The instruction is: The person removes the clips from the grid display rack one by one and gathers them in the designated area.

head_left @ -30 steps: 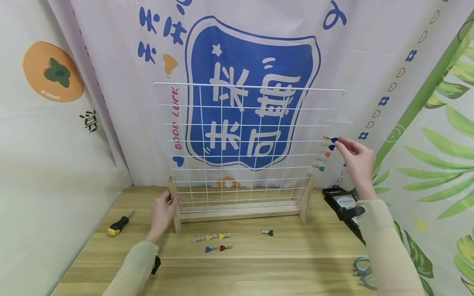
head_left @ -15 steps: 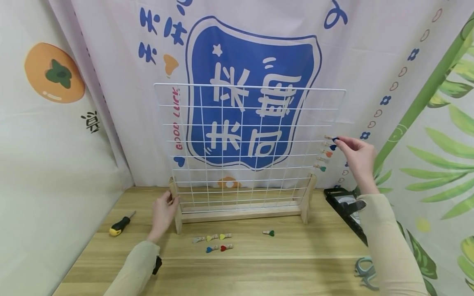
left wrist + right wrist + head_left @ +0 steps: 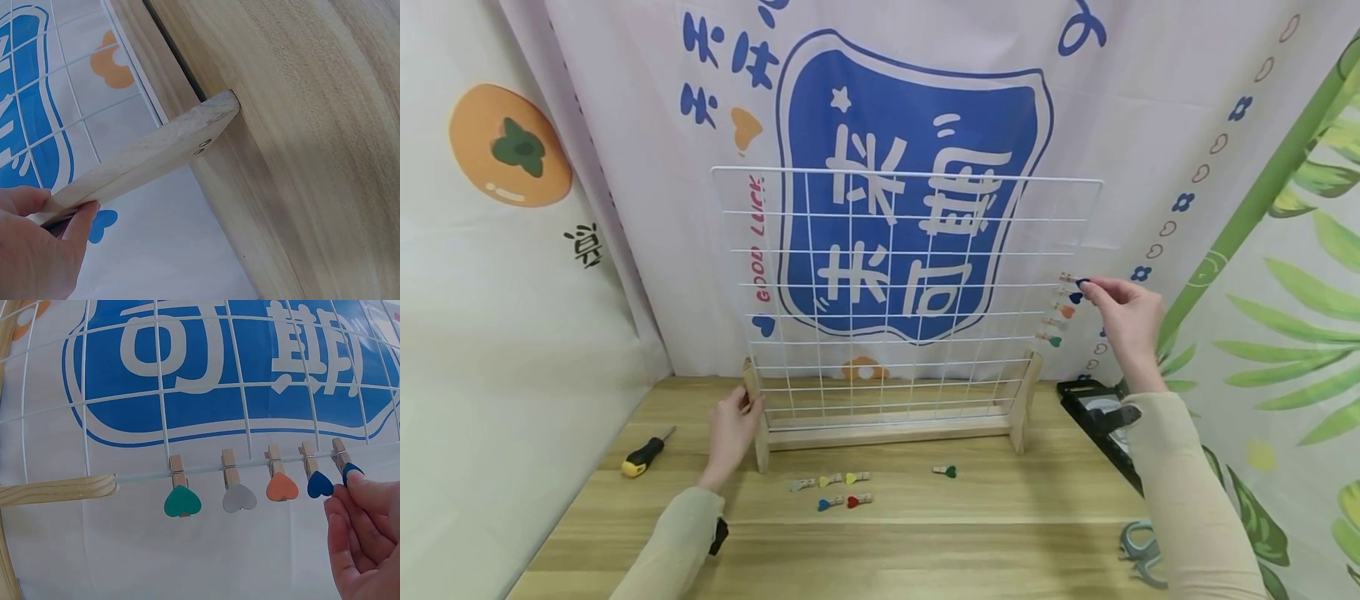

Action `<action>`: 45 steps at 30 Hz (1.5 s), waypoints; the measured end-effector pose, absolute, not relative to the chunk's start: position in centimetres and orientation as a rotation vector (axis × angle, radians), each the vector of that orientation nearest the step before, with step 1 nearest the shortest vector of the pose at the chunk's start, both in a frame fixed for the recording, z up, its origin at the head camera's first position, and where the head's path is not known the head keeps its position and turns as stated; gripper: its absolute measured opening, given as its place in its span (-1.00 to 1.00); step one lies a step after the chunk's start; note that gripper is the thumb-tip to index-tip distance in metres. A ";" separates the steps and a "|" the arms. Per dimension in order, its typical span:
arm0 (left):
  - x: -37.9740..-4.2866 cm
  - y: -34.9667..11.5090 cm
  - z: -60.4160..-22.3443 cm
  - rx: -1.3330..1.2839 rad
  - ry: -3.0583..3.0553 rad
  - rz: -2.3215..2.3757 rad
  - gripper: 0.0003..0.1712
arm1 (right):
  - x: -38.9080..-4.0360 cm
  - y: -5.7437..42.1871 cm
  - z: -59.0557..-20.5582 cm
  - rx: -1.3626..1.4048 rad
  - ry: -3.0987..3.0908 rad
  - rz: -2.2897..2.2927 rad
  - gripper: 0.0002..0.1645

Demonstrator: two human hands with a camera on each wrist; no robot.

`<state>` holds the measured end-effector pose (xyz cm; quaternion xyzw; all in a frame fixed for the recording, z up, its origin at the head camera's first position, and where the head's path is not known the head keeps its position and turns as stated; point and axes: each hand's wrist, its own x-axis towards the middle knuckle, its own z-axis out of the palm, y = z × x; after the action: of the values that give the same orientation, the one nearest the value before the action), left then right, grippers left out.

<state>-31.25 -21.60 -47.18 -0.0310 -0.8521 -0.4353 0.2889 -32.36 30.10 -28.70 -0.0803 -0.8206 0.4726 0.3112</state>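
A white wire grid stands upright in a wooden base. My left hand grips the base's left upright between thumb and fingers. At the grid's right edge my right hand pinches the dark blue heart of a small wooden clothespin, whose wooden end overlaps the edge wire. Beside it along that wire hang another blue-heart clothespin, an orange one, a grey one and a green one.
Heart clothespins lie on the table before the base: a dark green one, a red one, a blue one and several paler ones. A screwdriver lies left, a black case and grey-blue scissor-like handles right.
My right hand has shifted very slightly to the right, still pinching the blue-heart clothespin at the grid's edge. My left hand keeps its grip on the upright.
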 end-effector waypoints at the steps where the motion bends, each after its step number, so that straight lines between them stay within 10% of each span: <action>1: -31.3 -21.6 -47.1 -0.083 -2.278 -1.163 -0.90 | -32.3 30.1 -28.7 -0.216 -2.156 1.257 -0.47; 17: -31.3 -21.9 -47.0 -0.094 -2.251 -1.174 -0.84 | -29.6 30.7 -30.2 -0.170 -2.202 1.242 -0.51; 45: -31.5 -21.8 -47.4 -0.075 -2.269 -1.142 -0.93 | -27.5 25.2 -47.6 0.056 -2.542 1.259 -0.83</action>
<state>-31.49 -21.83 -47.43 -0.0283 -0.8529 -0.4293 0.2958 -27.53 25.16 -47.61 0.0197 -0.8856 0.4386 0.1516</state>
